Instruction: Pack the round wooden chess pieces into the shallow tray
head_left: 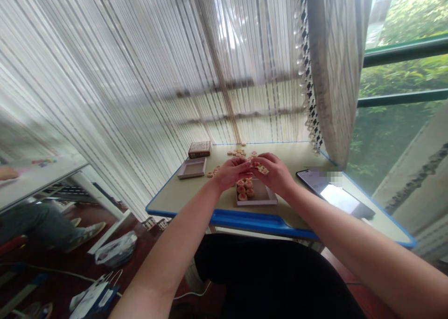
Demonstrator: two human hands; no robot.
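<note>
The shallow, pale, open-topped cardboard tray (264,190) lies on the cream tabletop with a blue rim (168,195), close to its near edge. Round, light wooden discs marked in red (242,197) fill the tray's left part in two columns, while its right part shows bare floor.

The left hand (231,171) and the right hand (273,172) come together above the tray's far side, their fingertips meeting. The fingers of both are bent inward around a small, pale spot, but it is too small and blurred to tell whether either hand grasps a disc.

More loose wooden discs (238,153) lie scattered beyond the tray, and a few others (213,173) lie beyond it to the left, near the left hand. Farther left of the tray sits a second shallow, pale cardboard tray (193,168), with a brown printed box (199,149) just behind it. To the right of the tray, beside the right forearm, rests a dark-edged phone with a lit screen (339,200).
</note>
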